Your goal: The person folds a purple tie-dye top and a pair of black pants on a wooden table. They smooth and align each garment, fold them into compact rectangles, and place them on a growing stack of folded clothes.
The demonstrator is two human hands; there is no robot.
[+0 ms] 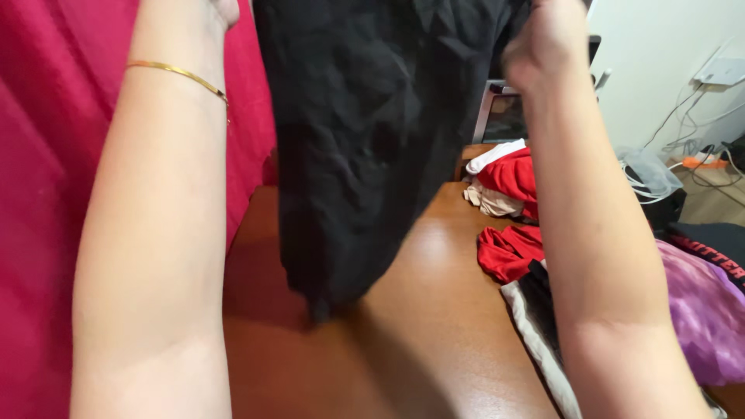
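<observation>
I hold a black garment (365,140) up in front of me with both arms raised; it hangs down and its lower end touches the brown wooden table (434,326). My right hand (543,43) is closed on the garment's upper right edge. My left hand (221,9) is mostly cut off by the top of the view, at the garment's upper left; its grip is hidden. A thin gold bracelet (182,75) circles my left wrist.
Red and white clothes (508,182) lie piled at the table's far right, a red piece (508,252) nearer. A purple garment (706,310) lies at right. A red curtain (46,155) fills the left. Cables and a power strip (698,159) sit by the white wall.
</observation>
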